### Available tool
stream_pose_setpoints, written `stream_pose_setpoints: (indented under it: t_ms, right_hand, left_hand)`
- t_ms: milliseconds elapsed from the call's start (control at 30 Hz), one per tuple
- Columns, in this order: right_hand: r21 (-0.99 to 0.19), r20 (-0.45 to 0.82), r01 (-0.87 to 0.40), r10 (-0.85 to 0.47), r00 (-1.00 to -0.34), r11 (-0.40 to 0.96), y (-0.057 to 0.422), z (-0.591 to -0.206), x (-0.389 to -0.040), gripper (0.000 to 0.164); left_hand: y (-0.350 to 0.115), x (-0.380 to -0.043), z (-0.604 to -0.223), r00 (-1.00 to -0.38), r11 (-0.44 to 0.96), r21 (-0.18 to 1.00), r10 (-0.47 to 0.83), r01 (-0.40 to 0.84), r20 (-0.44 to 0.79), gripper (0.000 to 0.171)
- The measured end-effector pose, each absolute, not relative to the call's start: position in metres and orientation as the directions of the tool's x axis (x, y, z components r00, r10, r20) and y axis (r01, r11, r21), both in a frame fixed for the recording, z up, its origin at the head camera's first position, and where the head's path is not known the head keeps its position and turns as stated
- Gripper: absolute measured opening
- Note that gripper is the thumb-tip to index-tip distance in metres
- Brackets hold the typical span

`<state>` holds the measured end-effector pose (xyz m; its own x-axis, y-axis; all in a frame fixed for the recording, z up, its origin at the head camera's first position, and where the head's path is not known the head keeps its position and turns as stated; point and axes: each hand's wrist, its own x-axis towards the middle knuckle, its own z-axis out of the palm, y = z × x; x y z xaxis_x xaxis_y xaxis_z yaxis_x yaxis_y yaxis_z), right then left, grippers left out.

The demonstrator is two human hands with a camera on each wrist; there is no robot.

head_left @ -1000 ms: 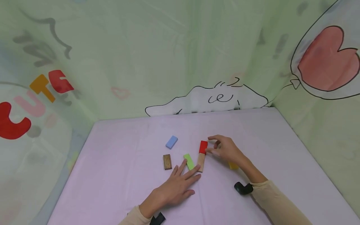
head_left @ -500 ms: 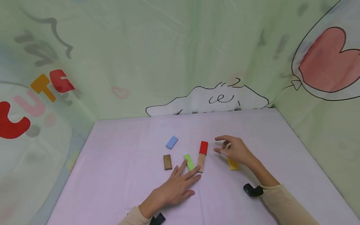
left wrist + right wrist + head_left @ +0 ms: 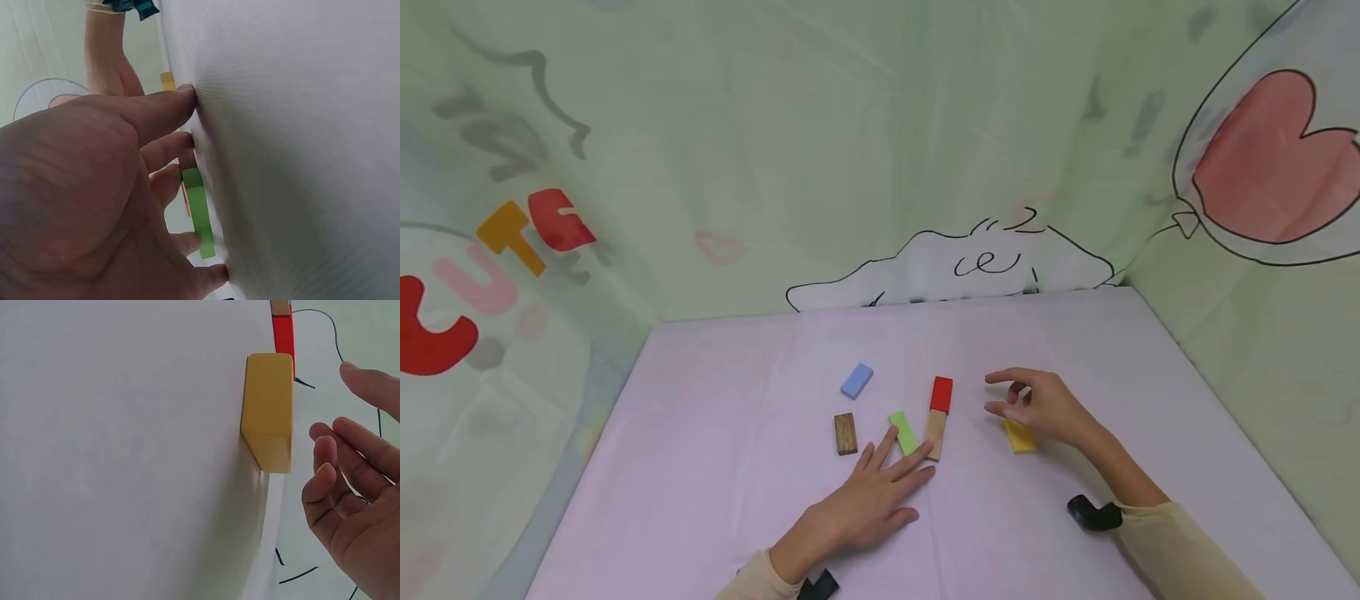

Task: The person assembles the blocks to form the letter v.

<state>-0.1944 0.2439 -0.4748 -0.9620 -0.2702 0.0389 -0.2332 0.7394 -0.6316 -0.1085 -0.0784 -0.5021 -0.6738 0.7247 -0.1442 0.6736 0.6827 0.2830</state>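
My left hand lies with spread fingers on the table, its fingertips touching the green block and reaching the lower end of a plain wood block. In the left wrist view the green block shows beside those fingers. A red block adjoins the plain block's far end, in line with it. My right hand hovers over the table just beyond a yellow block, holding nothing, thumb and index finger apart. The right wrist view shows the yellow block apart from the fingers.
A blue block lies at the back left, with a dark brown wood block nearer. The pale table meets printed cloth walls at its back and sides.
My right hand has drawn away from the red block to the right, uncovering more of the yellow block. The left hand and the blocks stay in place.
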Motion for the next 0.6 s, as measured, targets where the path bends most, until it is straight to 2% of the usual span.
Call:
stream_pose_setpoints:
  t_ms: [600]
  right_hand:
    - [-0.655, 0.085, -0.323, -0.358, -0.930, 0.683, 0.268, -0.481, -0.176, 0.047]
  left_hand:
    - [-0.078, -0.107, -0.501, -0.673, 0.685, 0.297, 0.723, 0.665, -0.158, 0.060]
